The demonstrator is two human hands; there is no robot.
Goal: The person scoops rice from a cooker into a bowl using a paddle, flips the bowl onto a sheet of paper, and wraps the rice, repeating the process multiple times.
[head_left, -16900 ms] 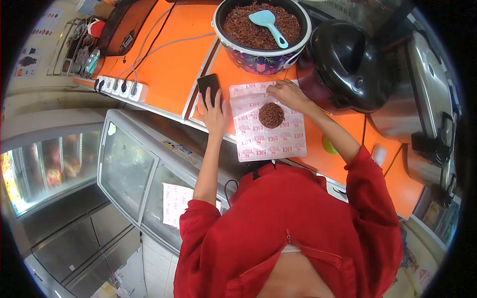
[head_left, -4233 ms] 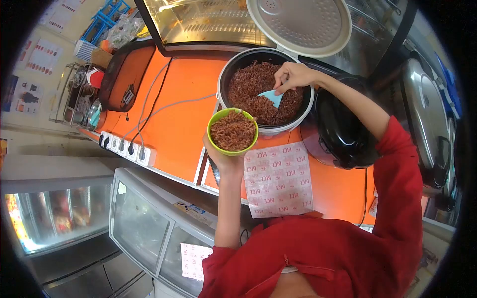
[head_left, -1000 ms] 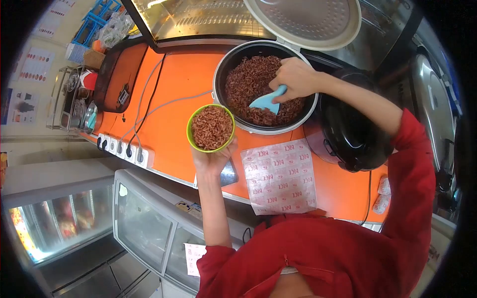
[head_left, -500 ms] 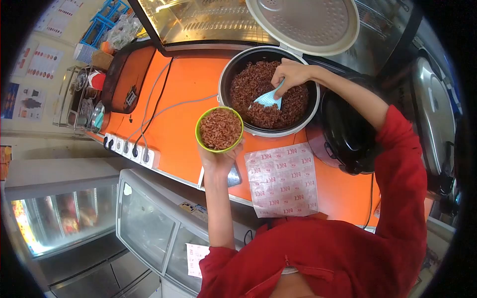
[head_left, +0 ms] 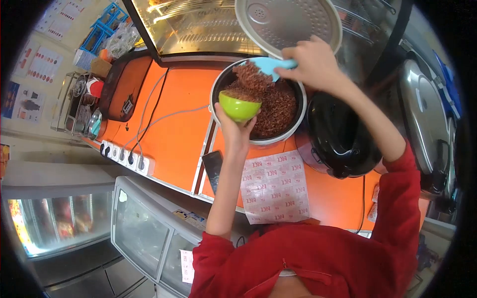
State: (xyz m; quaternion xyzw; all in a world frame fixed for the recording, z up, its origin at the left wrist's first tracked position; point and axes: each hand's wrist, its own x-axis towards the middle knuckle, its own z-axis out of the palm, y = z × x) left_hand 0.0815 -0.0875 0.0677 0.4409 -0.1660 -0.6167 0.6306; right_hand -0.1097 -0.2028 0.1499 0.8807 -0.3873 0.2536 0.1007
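My left hand [head_left: 235, 130] holds a lime-green bowl [head_left: 239, 107] over the left part of the open rice cooker [head_left: 299, 115]. The bowl is tilted and holds reddish-brown rice [head_left: 242, 93]. My right hand [head_left: 314, 63] grips the handle of a light blue paddle [head_left: 268, 66], raised above the cooker. A clump of rice [head_left: 252, 78] hangs at the paddle, just above the bowl. More brown rice [head_left: 279, 115] fills the cooker pot. Printed paper [head_left: 275, 187] lies on the orange counter, below the cooker.
The cooker's lid [head_left: 288, 22] stands open at the back. A black cooker [head_left: 335, 134] is to the right. A phone [head_left: 213, 169] lies by my left forearm. Cables run to a power strip [head_left: 127, 158] on the left. A dark tray [head_left: 121, 94] sits further back.
The paddle has come up out of the pot with rice on it. My left hand has moved the bowl up and right over the cooker and tilted it. The phone is more visible.
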